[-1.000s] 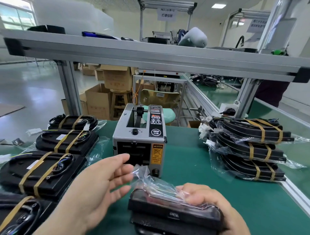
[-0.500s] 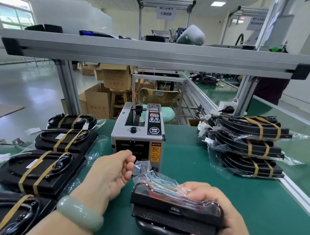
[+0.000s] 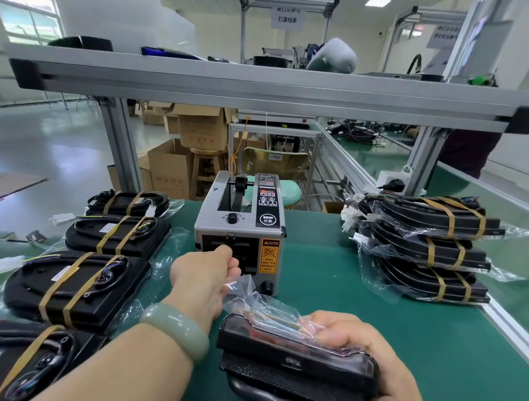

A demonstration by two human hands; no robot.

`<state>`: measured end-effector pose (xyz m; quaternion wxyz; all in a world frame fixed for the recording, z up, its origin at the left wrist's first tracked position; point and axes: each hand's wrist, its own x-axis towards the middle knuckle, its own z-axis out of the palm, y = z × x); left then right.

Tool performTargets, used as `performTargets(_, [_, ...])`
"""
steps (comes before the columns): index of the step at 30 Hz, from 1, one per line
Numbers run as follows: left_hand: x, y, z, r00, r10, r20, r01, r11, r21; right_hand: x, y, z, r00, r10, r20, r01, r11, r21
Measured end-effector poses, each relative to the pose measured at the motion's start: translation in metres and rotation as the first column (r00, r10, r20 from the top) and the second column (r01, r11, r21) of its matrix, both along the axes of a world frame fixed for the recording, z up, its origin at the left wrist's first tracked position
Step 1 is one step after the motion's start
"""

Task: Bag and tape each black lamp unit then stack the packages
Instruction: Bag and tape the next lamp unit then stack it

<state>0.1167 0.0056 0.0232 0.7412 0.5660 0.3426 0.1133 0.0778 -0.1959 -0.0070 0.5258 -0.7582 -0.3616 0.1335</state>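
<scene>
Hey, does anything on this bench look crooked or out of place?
The stack of bagged lamps on the right sits unevenly, each package skewed against the next. Otherwise nothing stands out.

You sit at a bench with a green mat [image 3: 329, 274] under an aluminium shelf [image 3: 257, 86] that crosses your whole view on 2 slanted posts. Beyond it, cardboard boxes [image 3: 200, 128] are stacked on a glossy pale floor [image 3: 57, 148], beside a wooden stool [image 3: 204, 169] and a chair with a mint seat [image 3: 292, 191]. A window [image 3: 31, 25] glows at far left, a ceiling light [image 3: 375, 3] at top right. White signs [image 3: 287, 17] hang from frames before a cream wall [image 3: 223, 31]. Another green bench [image 3: 369, 151] runs away to your right.
</scene>
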Motion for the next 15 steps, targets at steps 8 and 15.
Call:
performTargets(8, [-0.017,0.009,-0.007,0.998,-0.059,-0.010,0.059,0.998,-0.031,-0.024,-0.005,0.001,0.991,-0.084,-0.100,0.099,0.983,0.154])
performTargets(15, [-0.076,0.012,0.008,0.939,-0.156,0.305,0.175,0.984,-0.037,-0.035,0.003,-0.010,0.914,-0.391,0.107,0.299,0.829,0.473])
